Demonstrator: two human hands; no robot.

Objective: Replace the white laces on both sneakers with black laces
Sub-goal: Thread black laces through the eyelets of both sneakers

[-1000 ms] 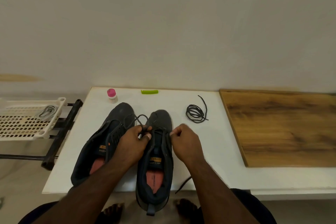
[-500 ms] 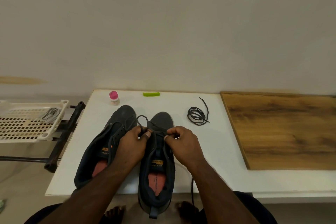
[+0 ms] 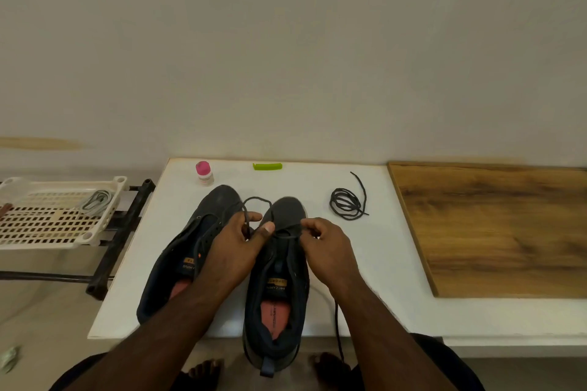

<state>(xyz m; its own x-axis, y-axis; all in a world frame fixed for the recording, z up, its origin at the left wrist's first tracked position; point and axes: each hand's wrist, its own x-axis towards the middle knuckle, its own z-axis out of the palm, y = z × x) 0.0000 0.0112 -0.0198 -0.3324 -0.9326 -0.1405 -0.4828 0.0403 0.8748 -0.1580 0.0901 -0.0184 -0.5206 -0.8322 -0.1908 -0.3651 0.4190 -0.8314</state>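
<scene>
Our left hand (image 3: 236,241) pinches a black lace (image 3: 254,200) between thumb and curled fingers, just above the toe end of the right sneaker (image 3: 276,282); the lace rises from that grip in a loop over the gap between the two toes. Our right hand (image 3: 327,247), fingers curled, pinches the same lace where it crosses the lowest eyelets of this sneaker. A free length of lace hangs down past the tabletop (image 3: 381,263) edge beside our right wrist. The right sneaker's heel juts over the near edge. The left sneaker (image 3: 190,247) lies beside it, angled, partly under our left forearm. A second black lace (image 3: 347,208) sits coiled on the tabletop, well right of the toes. Light-coloured laces (image 3: 97,200) rest in a white basket (image 3: 41,219) to the left.
</scene>
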